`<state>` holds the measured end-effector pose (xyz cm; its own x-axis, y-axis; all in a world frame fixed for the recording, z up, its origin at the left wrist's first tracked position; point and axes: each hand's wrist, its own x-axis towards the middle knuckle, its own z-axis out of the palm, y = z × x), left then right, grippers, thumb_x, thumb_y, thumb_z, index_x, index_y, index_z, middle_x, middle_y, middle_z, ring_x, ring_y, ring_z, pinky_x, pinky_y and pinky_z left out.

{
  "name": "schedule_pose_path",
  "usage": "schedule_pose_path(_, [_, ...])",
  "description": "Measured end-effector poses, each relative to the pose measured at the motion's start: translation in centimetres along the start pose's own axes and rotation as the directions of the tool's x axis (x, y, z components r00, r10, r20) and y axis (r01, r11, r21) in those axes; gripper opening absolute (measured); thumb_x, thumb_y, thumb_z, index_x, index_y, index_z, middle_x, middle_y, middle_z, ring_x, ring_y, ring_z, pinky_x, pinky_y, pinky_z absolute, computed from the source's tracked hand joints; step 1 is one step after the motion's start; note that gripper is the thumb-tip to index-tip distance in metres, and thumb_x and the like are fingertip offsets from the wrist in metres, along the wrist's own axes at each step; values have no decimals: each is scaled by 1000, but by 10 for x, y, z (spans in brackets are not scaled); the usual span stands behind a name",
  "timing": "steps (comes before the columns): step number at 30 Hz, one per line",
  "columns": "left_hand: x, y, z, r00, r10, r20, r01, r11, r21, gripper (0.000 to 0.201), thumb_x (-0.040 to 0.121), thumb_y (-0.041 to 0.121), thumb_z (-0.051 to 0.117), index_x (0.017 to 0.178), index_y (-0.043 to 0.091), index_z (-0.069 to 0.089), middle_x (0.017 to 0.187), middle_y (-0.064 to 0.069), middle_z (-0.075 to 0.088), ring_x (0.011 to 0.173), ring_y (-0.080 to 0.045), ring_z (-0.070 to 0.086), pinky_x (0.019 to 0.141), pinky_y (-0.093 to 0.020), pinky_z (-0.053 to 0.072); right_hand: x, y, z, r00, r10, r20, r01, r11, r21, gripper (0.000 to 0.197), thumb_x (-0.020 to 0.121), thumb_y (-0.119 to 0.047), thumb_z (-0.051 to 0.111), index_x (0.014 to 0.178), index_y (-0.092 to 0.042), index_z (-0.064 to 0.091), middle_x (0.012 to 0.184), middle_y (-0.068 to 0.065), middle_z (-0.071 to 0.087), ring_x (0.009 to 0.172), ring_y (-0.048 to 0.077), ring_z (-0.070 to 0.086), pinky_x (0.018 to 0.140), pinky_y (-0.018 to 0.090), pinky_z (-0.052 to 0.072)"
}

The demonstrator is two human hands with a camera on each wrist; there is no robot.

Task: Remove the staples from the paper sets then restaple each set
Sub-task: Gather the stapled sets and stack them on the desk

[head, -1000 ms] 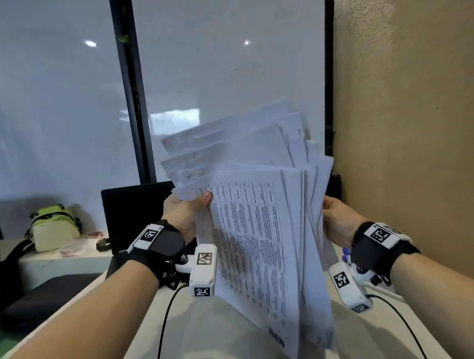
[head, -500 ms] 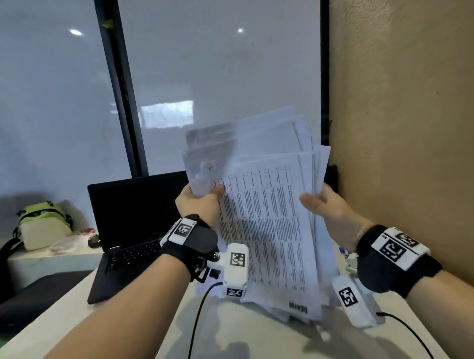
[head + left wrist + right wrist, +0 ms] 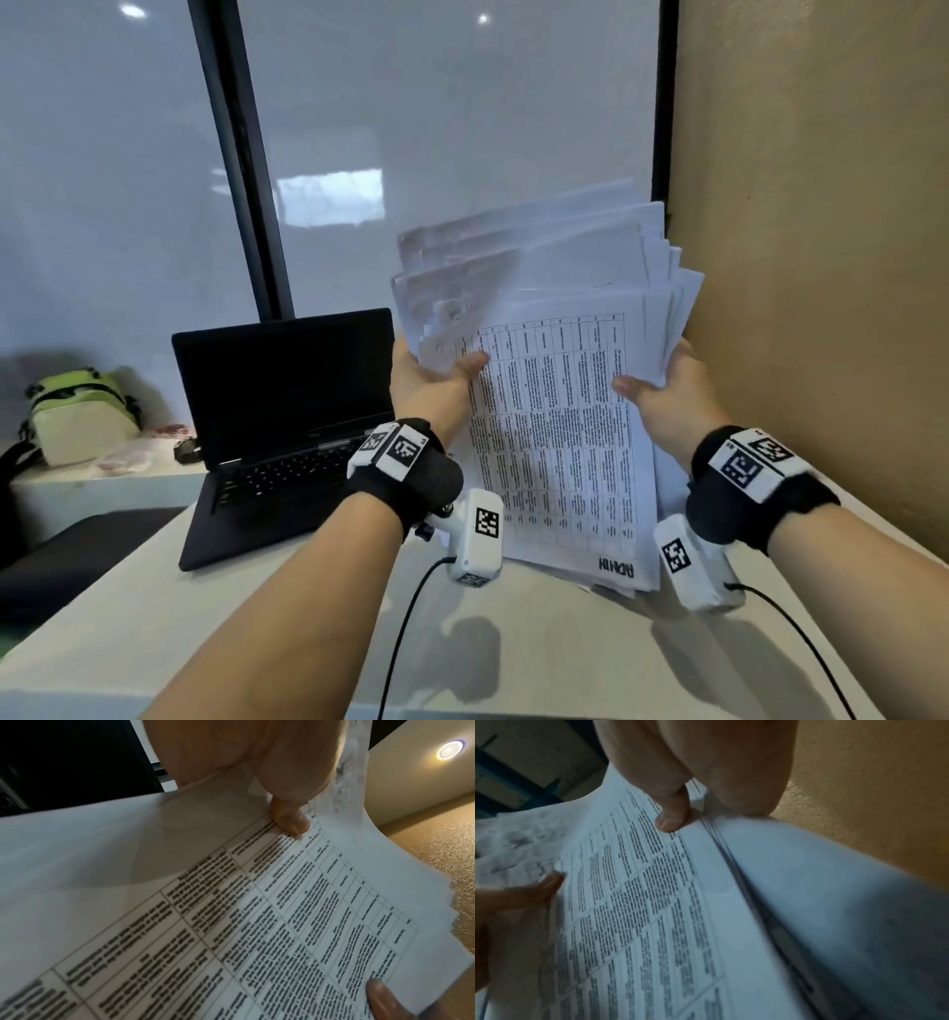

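thick fanned stack of white printed paper sets [image 3: 560, 411] held upright over the pale table [image 3: 154, 616], lower edge at the tabletop. left hand [image 3: 426, 380] pinches its 9 o'clock edge, right hand [image 3: 662, 395] its 3 o'clock. floppy, slippery, prone to splay; grip near the corners. no containers visible.

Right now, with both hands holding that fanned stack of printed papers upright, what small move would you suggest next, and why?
Probably lower the fanned stack of printed white papers flat onto the pale table. The left hand and right hand both grip its sides, so neither is free to work on staples, and the sheets are splayed unevenly at the top.
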<state>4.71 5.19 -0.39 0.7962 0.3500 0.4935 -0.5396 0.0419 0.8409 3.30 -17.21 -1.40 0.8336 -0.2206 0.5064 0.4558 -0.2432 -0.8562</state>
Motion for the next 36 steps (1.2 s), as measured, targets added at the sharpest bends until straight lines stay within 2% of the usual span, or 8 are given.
schedule_pose_path(2, [-1, 0, 0, 1000, -22, 9, 22, 1000, 0, 49, 76, 6, 80, 113, 21, 51, 97, 9, 65, 82, -1, 65, 63, -13, 51, -1, -1, 2, 1000, 23, -11, -23, 1000, 0, 49, 87, -11, 68, 129, -7, 44, 133, 8, 54, 123, 24, 49, 112, 44, 33])
schedule_pose_path(6, [-2, 0, -6, 996, -84, 29, 83, 995, 51, 54, 72, 16, 85, 118, 13, 56, 107, 0, 68, 99, -16, 65, 95, -40, 52, -6, -2, -2, 998, 59, -3, -59, 998, -15, 49, 84, -18, 72, 122, -3, 44, 138, 14, 48, 129, 29, 44, 112, 51, 32])
schedule_pose_path(12, [-10, 3, -13, 993, -85, 82, 81, 995, 53, 60, 68, 21, 86, 120, 14, 56, 110, -4, 70, 104, -24, 66, 96, -50, 51, -15, -8, -8, 998, 51, 25, -51, 998, 38, 53, 89, -9, 65, 134, -1, 40, 127, -2, 43, 122, 12, 38, 101, 25, 26])
schedule_pose_path(18, [-15, 12, -28, 977, -83, 198, 74, 996, 51, 41, 78, 7, 79, 116, 8, 64, 102, -5, 74, 93, -19, 72, 81, -37, 59, -12, -13, -16, 987, 67, 145, -75, 996, 48, 97, 58, -44, 89, 136, -10, 43, 139, 6, 51, 127, 21, 49, 111, 44, 35])
schedule_pose_path(21, [-12, 21, -36, 970, -94, 226, 88, 995, 37, 45, 79, 2, 75, 121, 3, 60, 107, -11, 72, 94, -19, 71, 75, -29, 59, -9, -25, -16, 981, 29, 190, -43, 996, 72, 71, 63, -33, 88, 122, -13, 54, 120, 4, 65, 111, 18, 61, 104, 46, 44])
schedule_pose_path(26, [-13, 28, -38, 974, -61, 217, 66, 998, -12, 63, 76, -3, 77, 130, 13, 50, 115, -6, 69, 103, -19, 68, 84, -31, 57, -24, -31, -8, 995, -31, 97, 14, 985, 172, 82, 55, -44, 85, 125, -13, 53, 116, 2, 66, 110, 19, 61, 105, 46, 44])
schedule_pose_path(31, [-14, 41, -36, 983, 14, 184, -17, 1000, 15, 68, 67, 2, 85, 124, 14, 49, 109, 1, 67, 99, -11, 67, 84, -25, 56, -27, -35, -10, 990, -74, 118, 58, 989, 134, 63, 70, -12, 82, 125, -16, 51, 114, -5, 66, 105, 5, 62, 101, 34, 46])
schedule_pose_path(36, [-21, 46, -28, 974, 86, 210, -95, 995, 34, 63, 74, -2, 78, 126, 18, 50, 118, 1, 65, 108, -12, 65, 90, -33, 55, -22, -39, 4, 993, -119, -6, 119, 990, 69, 51, 81, -9, 75, 125, -17, 51, 111, -5, 64, 103, 16, 62, 87, 23, 53])
